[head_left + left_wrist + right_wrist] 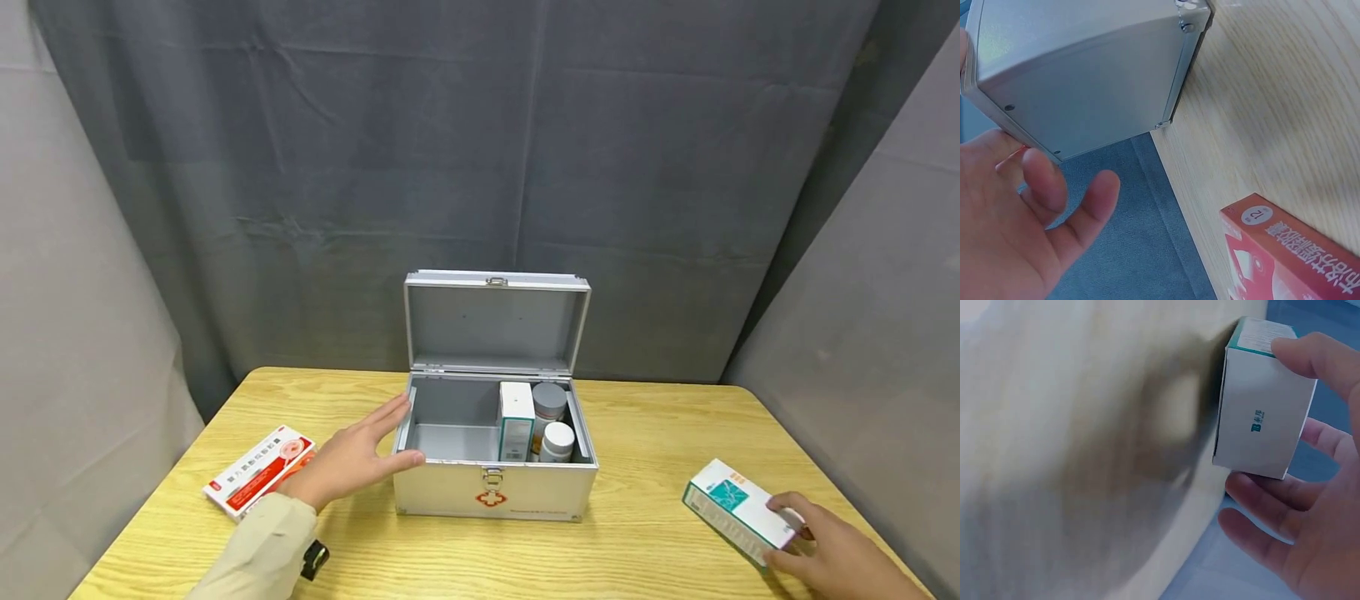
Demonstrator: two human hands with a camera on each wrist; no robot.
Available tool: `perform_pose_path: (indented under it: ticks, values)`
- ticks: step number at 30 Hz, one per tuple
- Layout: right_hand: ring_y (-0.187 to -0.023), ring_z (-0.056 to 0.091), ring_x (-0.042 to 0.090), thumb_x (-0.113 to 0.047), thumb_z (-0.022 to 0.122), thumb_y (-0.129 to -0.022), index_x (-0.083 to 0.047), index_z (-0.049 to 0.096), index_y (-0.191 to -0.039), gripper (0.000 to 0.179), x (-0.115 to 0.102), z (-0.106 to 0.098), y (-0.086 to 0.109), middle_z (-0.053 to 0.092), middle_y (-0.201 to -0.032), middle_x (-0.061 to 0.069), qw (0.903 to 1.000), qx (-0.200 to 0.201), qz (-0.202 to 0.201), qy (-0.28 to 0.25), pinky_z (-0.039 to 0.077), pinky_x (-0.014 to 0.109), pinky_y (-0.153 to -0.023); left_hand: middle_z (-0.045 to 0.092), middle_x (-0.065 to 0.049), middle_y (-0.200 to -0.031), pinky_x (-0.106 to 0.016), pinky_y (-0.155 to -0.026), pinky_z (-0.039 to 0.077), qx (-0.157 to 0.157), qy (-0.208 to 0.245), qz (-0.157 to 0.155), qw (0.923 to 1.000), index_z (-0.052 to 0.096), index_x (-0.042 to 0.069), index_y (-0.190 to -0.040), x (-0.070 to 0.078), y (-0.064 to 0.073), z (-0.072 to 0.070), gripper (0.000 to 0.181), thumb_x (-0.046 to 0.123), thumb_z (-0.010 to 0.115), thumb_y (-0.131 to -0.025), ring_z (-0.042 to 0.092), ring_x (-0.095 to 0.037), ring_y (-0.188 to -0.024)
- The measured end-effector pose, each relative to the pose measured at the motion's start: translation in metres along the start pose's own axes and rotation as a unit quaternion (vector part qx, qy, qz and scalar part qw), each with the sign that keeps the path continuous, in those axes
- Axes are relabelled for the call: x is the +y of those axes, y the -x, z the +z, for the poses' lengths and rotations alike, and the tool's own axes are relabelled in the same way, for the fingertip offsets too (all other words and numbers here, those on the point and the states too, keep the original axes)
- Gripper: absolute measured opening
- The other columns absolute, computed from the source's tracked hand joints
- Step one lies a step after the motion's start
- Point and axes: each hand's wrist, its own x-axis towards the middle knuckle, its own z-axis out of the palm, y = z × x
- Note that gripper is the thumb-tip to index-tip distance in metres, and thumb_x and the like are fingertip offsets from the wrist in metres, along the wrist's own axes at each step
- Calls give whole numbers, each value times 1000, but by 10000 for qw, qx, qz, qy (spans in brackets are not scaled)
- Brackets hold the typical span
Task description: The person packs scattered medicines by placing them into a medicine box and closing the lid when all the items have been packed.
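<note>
A silver first-aid box [495, 492] with a red cross stands on the table, its lid [497, 329] raised. My left hand [360, 454] rests at its left rim with fingers extended; in the left wrist view the fingers reach the edge of the side wall [1094, 94]. Inside, on the right, are a white-and-teal medicine box [517, 408] and two bottles, one with a grey cap [550, 396], one with a white cap [558, 437]. At the far right my right hand [836, 546] grips the near end of a white-and-green medicine box [738, 508], thumb and fingers on opposite sides.
A red-and-white medicine box [258, 471] lies on the table [645, 517] at the left, partly behind my left hand. Dark grey cloth [480, 167] hangs behind the table, with lighter cloth [862, 333] along both sides.
</note>
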Motion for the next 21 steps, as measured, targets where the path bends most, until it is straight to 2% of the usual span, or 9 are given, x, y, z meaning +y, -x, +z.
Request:
perform_pose_path:
  ticks: [1, 4, 6, 8, 12, 15, 19, 21]
  values:
    - [-87, 60, 16, -42, 80, -80, 0, 51, -129, 70, -1, -2, 0, 66, -110, 14, 9999, 113, -92, 49, 46, 25, -64, 25, 11, -165, -61, -108, 42, -5, 7, -1, 10000, 33, 28, -156, 0, 0, 0, 86, 71, 57, -86, 47, -37, -140]
    - [-83, 56, 6, -42, 81, -78, 4, 46, -136, 81, -5, -9, 0, 65, -110, 16, 9977, 623, -215, 152, 44, 26, -63, 24, 11, -166, -62, -108, 41, -43, 14, -37, 10000, 32, 28, -156, 0, 0, 1, 86, 71, 57, -86, 46, -37, -141]
    - [-79, 51, -1, -39, 83, -77, 7, 40, -139, 88, -8, -13, 0, 65, -106, 16, 9943, 1023, -265, 105, 42, 25, -62, 23, 12, -166, -62, -108, 41, -65, 7, -70, 10000, 31, 28, -156, -1, -1, 2, 87, 72, 56, -86, 46, -37, -141]
    - [-79, 51, -1, -36, 84, -76, 9, 38, -138, 89, -12, -17, -1, 64, -106, 19, 9889, 1455, -287, -3, 39, 22, -59, 22, 13, -166, -62, -108, 42, -56, -10, -82, 9999, 30, 29, -156, -1, -2, 3, 87, 73, 56, -86, 46, -37, -140]
    - [-81, 47, -4, -27, 87, -73, 10, 45, -127, 78, -20, -22, -1, 60, -107, 26, 9698, 2359, -582, -224, 34, 18, -57, 22, 12, -166, -62, -107, 42, -4, -35, -59, 10000, 30, 30, -156, 0, -3, 3, 87, 74, 55, -85, 47, -37, -140]
    - [-81, 40, -11, -20, 90, -67, 5, 56, -112, 61, -24, -21, -2, 63, -102, 21, 9504, 2932, -1016, -192, 31, 16, -60, 22, 12, -166, -62, -108, 42, -11, -26, -61, 10000, 30, 30, -157, 0, -3, 3, 87, 73, 56, -86, 46, -36, -140]
    - [-82, 38, -12, -20, 91, -62, -8, 64, -95, 45, -29, -16, -6, 66, -95, 11, 9315, 3347, -1419, 96, 30, 16, -66, 22, 12, -166, -62, -107, 42, -19, -4, -67, 10000, 29, 30, -157, 0, -1, 3, 87, 73, 56, -86, 46, -36, -141]
    - [-79, 39, -12, -21, 91, -63, -11, 64, -94, 42, -29, -12, -8, 65, -97, 10, 9291, 3384, -1487, 106, 30, 16, -65, 22, 11, -166, -62, -107, 42, -3, 15, -63, 10000, 29, 30, -157, 0, 0, 2, 87, 72, 56, -86, 45, -36, -141]
